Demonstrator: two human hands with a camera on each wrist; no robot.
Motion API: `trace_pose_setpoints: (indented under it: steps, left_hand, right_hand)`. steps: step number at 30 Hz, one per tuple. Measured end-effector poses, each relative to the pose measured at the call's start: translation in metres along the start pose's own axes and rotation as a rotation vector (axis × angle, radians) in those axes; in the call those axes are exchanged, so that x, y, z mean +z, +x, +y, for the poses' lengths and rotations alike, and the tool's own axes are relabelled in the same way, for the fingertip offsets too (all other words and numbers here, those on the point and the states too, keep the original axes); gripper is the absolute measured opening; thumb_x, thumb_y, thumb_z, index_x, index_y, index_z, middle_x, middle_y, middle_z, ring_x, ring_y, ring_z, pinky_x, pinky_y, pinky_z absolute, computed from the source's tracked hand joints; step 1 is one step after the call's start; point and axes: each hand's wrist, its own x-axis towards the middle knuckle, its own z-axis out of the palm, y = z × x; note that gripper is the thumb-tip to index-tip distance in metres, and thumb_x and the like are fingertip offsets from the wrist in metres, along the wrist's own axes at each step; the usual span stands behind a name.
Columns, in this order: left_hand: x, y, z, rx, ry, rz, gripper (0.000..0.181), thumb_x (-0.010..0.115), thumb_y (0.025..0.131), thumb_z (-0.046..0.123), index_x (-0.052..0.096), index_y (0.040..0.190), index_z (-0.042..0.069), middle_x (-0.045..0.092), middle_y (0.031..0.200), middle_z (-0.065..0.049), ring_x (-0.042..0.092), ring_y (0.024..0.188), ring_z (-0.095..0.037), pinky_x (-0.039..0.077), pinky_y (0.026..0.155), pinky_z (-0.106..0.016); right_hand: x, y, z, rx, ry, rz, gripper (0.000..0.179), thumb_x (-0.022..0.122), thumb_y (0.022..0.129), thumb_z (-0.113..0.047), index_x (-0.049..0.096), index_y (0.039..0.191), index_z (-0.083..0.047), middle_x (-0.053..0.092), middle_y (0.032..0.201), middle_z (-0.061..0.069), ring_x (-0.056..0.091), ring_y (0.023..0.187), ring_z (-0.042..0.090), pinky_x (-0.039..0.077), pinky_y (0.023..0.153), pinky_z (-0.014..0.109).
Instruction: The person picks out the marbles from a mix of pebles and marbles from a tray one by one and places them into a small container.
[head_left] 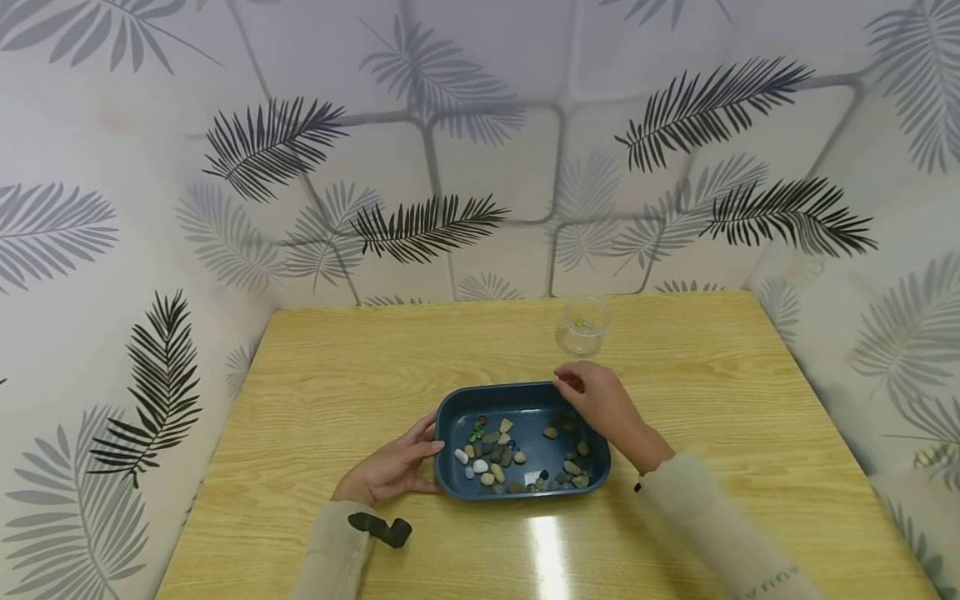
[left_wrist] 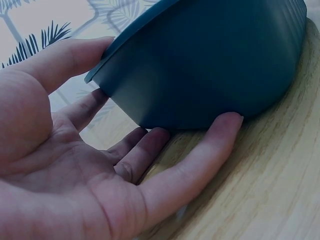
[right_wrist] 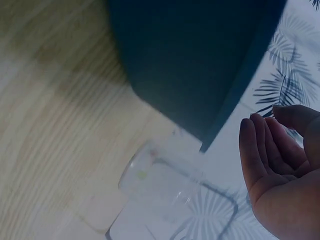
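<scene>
A dark blue rectangular tub point(head_left: 528, 397) stands on the table with pebbles point(head_left: 491, 454) and a small green sprig point(head_left: 477, 430) inside. At its left end my left hand point(head_left: 393, 467) holds it; in the left wrist view the thumb point(left_wrist: 82, 57) is on the rim and other fingertips touch the lower side. My right hand point(head_left: 600, 404) hovers over the far right corner, fingers point(right_wrist: 250, 150) loosely bent and thumb near them. Nothing shows in it. Just beyond stands a clear round container point(head_left: 583, 329) with a bit of green in it.
The wooden tabletop point(head_left: 345, 367) meets a leaf-patterned wall point(head_left: 495, 167) at the back and more such walls at both sides. Dark straps cross both sleeves near the wrists, the left one with a black piece point(head_left: 397, 533) sticking out.
</scene>
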Motion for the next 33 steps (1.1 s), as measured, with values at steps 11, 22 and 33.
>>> trace_pose_setpoints:
  steps: [11,22,33]
  left_hand:
    - [0.0,0.0,0.0,-0.009,-0.003,-0.007,0.06,0.052,0.09,0.017,0.023,0.137,0.04,0.013,0.143,-0.005,0.02,0.127,-0.029,0.039,0.077,-0.061]
    - [0.0,0.0,0.0,-0.004,0.0,0.01,0.06,0.052,0.09,0.017,0.023,0.138,0.039,0.013,0.143,-0.005,0.021,0.127,-0.029,0.039,0.076,-0.061]
    - [0.001,0.0,0.0,0.006,0.001,0.0,0.062,0.052,0.09,0.016,0.02,0.139,0.036,0.01,0.144,-0.008,0.021,0.127,-0.03,0.039,0.076,-0.062]
  right_hand:
    - [0.028,-0.015,-0.017,0.016,-0.001,-0.148,0.016,0.062,0.083,-0.017,0.066,0.096,-0.009,0.06,0.083,-0.006,0.055,0.071,0.003,0.046,0.061,0.021]
    - [0.047,-0.021,-0.024,0.016,0.023,-0.266,0.015,0.062,0.083,-0.015,0.066,0.094,-0.007,0.061,0.083,-0.004,0.056,0.072,0.005,0.047,0.062,0.021]
    - [0.059,-0.022,-0.029,0.016,0.025,-0.374,0.013,0.061,0.083,-0.015,0.066,0.092,-0.007,0.06,0.078,-0.005,0.055,0.07,0.005,0.046,0.062,0.023]
